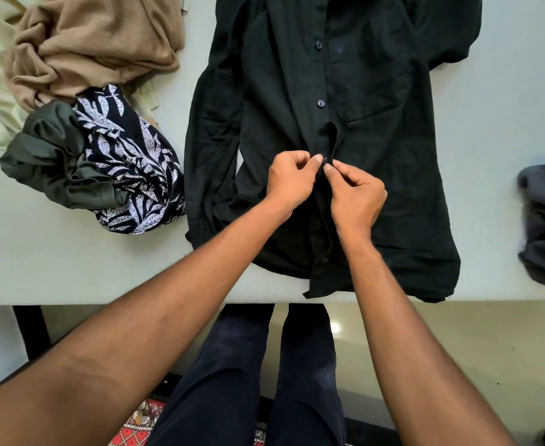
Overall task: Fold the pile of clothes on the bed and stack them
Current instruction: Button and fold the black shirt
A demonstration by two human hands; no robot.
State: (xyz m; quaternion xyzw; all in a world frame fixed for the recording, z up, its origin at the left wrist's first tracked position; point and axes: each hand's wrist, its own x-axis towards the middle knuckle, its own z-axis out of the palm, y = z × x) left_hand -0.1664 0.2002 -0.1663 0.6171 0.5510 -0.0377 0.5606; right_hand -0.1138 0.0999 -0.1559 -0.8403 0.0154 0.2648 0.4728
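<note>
Hands (324,180) pinch black shirt (377,156) placket.

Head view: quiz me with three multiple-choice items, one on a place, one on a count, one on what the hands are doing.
1. Where does the crumpled grey garment lie?
A. At the right edge of the white bed
B. Hanging on a chair
C. On the floor

2. How many buttons show on the front of the black button-up shirt, above the left hand and right hand?
A. One
B. Two
C. Five

3. What are the two hands doing?
A. Both pinch the shirt's front opening
B. Both press flat on a sleeve
C. Both hang idle

Answers: 1 A, it lies bunched at the right, apart from the shirt. 2 B, two dark buttons sit one above the other. 3 A, thumbs and forefingers meet on the front edges.
</note>
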